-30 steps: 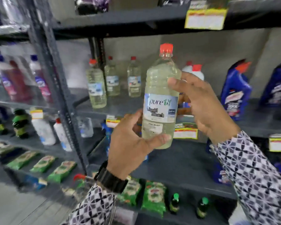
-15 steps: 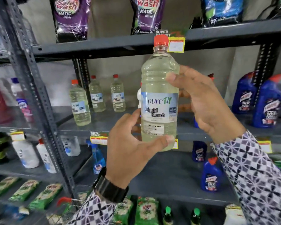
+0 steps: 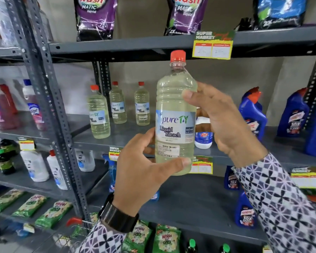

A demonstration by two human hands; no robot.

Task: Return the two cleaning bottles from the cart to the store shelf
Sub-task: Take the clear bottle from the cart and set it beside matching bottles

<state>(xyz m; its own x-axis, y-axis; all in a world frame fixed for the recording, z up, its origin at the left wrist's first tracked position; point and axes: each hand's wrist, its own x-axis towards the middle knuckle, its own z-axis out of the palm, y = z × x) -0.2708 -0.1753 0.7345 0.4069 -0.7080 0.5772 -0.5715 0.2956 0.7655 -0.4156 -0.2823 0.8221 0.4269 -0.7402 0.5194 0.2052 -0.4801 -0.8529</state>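
A clear liquid bleach bottle (image 3: 175,115) with a red cap and pale yellow liquid is upright in front of the grey store shelf (image 3: 120,136). My left hand (image 3: 144,176) grips its lower part, thumb across the base. My right hand (image 3: 219,121) wraps its upper right side, thumb on the front. Three matching bleach bottles (image 3: 98,114) stand on the shelf behind, to the left. The cart shows only as a red handle tip (image 3: 73,221) at the bottom.
Blue toilet cleaner bottles (image 3: 253,114) stand at the right of the same shelf. Purple detergent pouches (image 3: 95,17) sit on the shelf above. A slotted upright post (image 3: 44,99) divides the racks. White bottles (image 3: 33,165) and green packets (image 3: 53,214) fill lower shelves.
The view has tilted upward, so the shelves sit lower in frame. The bottle stays in both hands, a little higher against the shelf above.
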